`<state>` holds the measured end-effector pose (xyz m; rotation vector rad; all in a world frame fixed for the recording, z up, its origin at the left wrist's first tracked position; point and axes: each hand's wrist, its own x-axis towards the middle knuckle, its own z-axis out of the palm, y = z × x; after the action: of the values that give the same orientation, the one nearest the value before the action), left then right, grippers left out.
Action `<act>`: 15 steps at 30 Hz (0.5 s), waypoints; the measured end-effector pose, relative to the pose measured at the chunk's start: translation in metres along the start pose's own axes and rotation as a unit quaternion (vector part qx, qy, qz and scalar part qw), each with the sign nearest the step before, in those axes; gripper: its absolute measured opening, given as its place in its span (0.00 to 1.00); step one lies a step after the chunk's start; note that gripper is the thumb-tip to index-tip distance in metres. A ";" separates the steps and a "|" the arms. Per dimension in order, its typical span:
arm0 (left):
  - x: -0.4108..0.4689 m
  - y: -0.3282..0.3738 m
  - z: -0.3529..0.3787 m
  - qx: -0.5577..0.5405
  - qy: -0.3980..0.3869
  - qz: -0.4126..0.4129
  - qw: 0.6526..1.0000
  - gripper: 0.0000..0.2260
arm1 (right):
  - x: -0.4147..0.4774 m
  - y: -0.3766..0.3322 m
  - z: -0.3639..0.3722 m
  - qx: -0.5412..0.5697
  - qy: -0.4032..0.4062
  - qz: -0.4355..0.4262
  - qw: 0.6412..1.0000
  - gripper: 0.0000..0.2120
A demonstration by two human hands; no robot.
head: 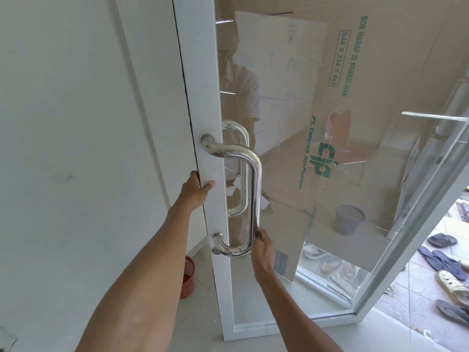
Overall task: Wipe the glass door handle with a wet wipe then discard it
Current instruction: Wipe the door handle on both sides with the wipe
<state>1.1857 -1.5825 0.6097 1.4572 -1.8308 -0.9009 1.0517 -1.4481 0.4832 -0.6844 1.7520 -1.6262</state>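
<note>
A polished steel D-shaped handle [255,189] stands upright on the white frame of the glass door [203,102]; a matching handle shows behind the glass. My left hand [196,190] grips the door's edge beside the handle, thumb on the front face. At the handle's lower bend my right hand [262,248] curls round the bar, with the fingers hidden behind it. No wet wipe shows; it may be hidden inside that hand.
A red mesh basket [187,278] sits on the floor left of the door by the white wall. Through the glass I see a dark mesh bin [349,219], a chair and printed cardboard [355,59]. Several sandals [441,255] lie on the tiles at right.
</note>
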 end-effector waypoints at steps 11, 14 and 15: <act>0.002 0.003 0.001 -0.005 0.005 -0.003 1.000 0.23 | 0.004 0.013 -0.010 -0.034 -0.066 0.036 0.997 0.15; 0.002 0.001 0.001 -0.009 0.007 -0.001 1.000 0.22 | 0.007 0.011 -0.010 -0.050 -0.072 0.008 0.996 0.20; 0.002 0.001 0.001 -0.012 0.008 -0.002 1.000 0.22 | 0.007 0.006 -0.010 -0.053 -0.067 -0.025 0.996 0.24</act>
<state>1.1836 -1.5840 0.6098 1.4487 -1.8001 -0.9085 1.0395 -1.4464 0.4770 -0.8729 1.7462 -1.4910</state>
